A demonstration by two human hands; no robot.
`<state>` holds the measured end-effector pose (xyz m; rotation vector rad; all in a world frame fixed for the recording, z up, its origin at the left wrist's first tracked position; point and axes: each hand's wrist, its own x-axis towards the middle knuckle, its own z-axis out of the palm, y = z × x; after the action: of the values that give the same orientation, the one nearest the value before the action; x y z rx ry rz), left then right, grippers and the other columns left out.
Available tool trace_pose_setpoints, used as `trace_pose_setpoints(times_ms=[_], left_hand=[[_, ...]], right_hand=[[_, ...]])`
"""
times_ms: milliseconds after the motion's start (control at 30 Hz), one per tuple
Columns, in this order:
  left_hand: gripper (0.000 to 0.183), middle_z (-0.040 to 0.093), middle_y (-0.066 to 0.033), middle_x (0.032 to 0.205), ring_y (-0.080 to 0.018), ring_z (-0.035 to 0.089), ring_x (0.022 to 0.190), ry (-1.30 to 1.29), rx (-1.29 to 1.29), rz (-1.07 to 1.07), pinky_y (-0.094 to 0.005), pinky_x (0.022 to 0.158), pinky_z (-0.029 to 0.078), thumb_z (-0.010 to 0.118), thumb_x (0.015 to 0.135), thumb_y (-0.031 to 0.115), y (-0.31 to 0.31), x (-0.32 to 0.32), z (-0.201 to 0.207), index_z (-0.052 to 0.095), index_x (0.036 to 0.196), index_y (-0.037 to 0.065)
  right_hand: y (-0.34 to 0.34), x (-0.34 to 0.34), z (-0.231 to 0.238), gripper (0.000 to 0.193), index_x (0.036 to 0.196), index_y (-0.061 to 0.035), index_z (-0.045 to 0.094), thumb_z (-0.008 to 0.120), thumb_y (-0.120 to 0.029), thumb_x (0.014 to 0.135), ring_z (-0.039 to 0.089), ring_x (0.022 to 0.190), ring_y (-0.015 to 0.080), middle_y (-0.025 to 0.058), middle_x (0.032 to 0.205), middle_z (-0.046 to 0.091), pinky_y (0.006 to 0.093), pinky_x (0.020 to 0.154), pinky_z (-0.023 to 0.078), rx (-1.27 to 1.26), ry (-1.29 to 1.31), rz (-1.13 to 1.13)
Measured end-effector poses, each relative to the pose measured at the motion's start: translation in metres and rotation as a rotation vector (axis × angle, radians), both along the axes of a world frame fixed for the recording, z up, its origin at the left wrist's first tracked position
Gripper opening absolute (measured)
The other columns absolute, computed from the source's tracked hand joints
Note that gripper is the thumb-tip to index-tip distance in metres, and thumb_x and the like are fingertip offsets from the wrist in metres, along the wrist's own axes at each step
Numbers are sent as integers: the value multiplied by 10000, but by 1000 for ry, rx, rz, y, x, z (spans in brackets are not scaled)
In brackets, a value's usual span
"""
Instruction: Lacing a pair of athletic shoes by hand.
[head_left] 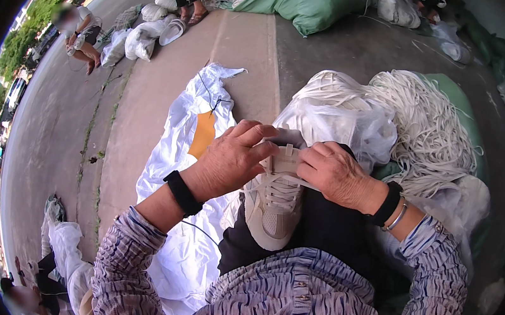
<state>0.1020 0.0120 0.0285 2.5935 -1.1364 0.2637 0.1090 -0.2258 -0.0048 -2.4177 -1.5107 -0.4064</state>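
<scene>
A beige sneaker (pixel 271 220) rests on my dark-trousered lap with its toe toward me. Pale shoelaces (pixel 282 194) cross its front in rows. Around the left side of the ankle opening, my left hand (pixel 232 155) is closed, its fingers at the collar and upper eyelets. On the opposite side, my right hand (pixel 340 177) pinches beside the tongue (pixel 286 159), and a lace runs out beneath its fingers. The exact fingertip contact on the lace is partly hidden.
Beyond my right hand lie a large heap of white laces (pixel 426 120) and a clear plastic bag (pixel 342 109). A white sheet (pixel 175 115) with an orange piece (pixel 203 134) spreads at left. Farther off are a green sack (pixel 305 2), white bags (pixel 144 38) and other people.
</scene>
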Motion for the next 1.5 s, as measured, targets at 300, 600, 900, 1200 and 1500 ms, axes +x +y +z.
trace_pose_setpoints(times_ms=[300, 600, 900, 1200, 1500], left_hand=[[235, 593, -60, 926, -224, 571, 949, 314, 326, -187, -338, 734, 519, 668, 727, 190, 4, 23, 24, 609, 923, 75], [112, 586, -61, 787, -259, 609, 795, 273, 193, -19, -368, 662, 493, 575, 831, 202, -22, 18, -13, 631, 869, 113], [96, 634, -84, 714, -220, 658, 765, 149, 625, -121, -370, 682, 493, 603, 750, 131, -39, 16, 18, 653, 745, 49], [179, 616, -85, 809, -223, 642, 753, 809, 19, -5, -332, 630, 511, 516, 874, 206, -10, 45, -3, 620, 850, 62], [169, 616, -127, 775, -270, 641, 680, 148, 478, -55, -374, 595, 498, 581, 733, 117, -38, 2, 8, 609, 892, 67]], right_hand=[[4, 10, 5, 115, 818, -56, 598, 629, -71, 709, 573, 796, 277, 95, 837, 508, 376, 695, 466, -93, 372, -25], [14, 15, -3, 98, 720, -56, 642, 610, -146, 740, 581, 771, 310, 126, 812, 547, 403, 705, 459, -85, 528, -142], [10, 16, -10, 65, 712, -50, 608, 598, -112, 725, 570, 769, 326, 137, 808, 539, 405, 686, 452, 46, 586, -189], [12, 14, -9, 75, 691, -46, 607, 593, -112, 723, 575, 791, 329, 148, 818, 543, 421, 700, 451, 41, 601, -230], [16, 16, -8, 92, 717, -29, 618, 582, -112, 727, 573, 819, 355, 171, 829, 553, 437, 722, 447, -96, 619, -260]])
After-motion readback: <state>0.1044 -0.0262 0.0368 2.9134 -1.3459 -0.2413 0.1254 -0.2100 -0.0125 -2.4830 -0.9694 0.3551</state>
